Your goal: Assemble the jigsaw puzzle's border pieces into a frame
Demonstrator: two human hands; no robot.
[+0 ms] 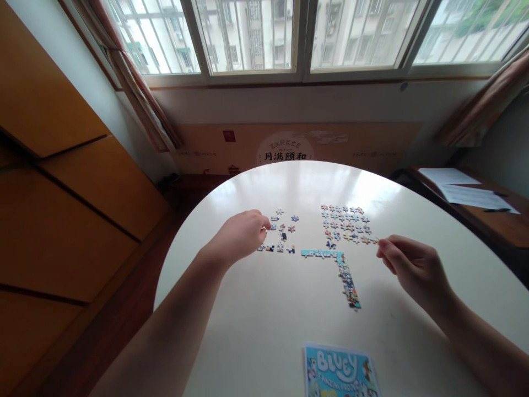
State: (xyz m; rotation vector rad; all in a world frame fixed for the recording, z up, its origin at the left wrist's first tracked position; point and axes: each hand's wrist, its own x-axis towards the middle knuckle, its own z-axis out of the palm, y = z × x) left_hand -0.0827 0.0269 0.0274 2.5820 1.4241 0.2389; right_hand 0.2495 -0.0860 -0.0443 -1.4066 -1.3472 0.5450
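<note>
My left hand (242,236) is over the left group of loose jigsaw pieces (291,228), its fingers curled and bent together. What lies between those fingertips is hidden. Thumb and forefinger of my right hand (413,264) pinch a jigsaw piece (375,241) at the lower right end of a block of loose pieces (347,226) set out in rows. Between and below both groups, a joined strip of puzzle edge (321,253) runs across with a blue top, then turns down at a corner into a darker, mixed-colour side (347,280).
A blue picture card marked "Bluey" (341,372) lies at the near edge of the round white table (256,336). To the right, papers (475,197) and dark pens rest on a brown surface. A printed box panel (343,149) stands beyond the table, beneath the windows.
</note>
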